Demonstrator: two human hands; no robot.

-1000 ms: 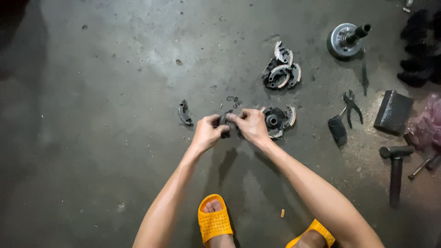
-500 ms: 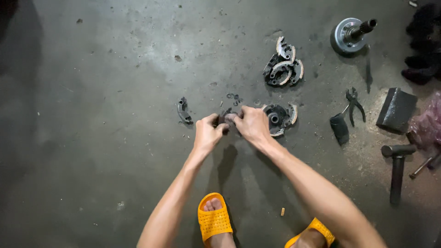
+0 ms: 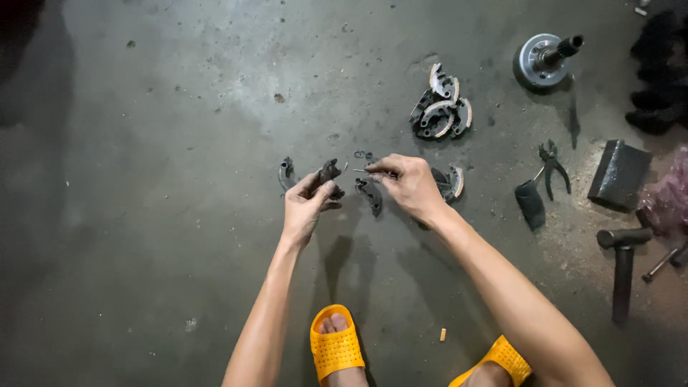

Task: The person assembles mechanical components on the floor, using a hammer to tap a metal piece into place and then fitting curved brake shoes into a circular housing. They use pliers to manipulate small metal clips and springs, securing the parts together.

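Note:
My left hand (image 3: 307,204) grips a small dark curved metal shoe (image 3: 329,173) just above the concrete floor. My right hand (image 3: 408,185) pinches a thin metal spring or pin (image 3: 360,170) between thumb and fingers, a short way right of that shoe. Between the hands another dark curved piece (image 3: 371,195) lies on the floor. A third curved piece (image 3: 287,173) lies left of my left hand. Behind my right hand a round dark assembly with a pale lining (image 3: 450,183) is partly hidden.
A pile of curved lined shoes (image 3: 441,107) lies farther back. A round metal drum with a shaft (image 3: 545,57) stands at upper right. Pliers (image 3: 552,163), a black block (image 3: 618,173) and a hammer (image 3: 622,261) lie at right. My feet wear yellow sandals (image 3: 335,350).
My hands were together on one part by the round assembly. They have since drawn apart, the left holding the dark shoe and the right holding the thin metal piece.

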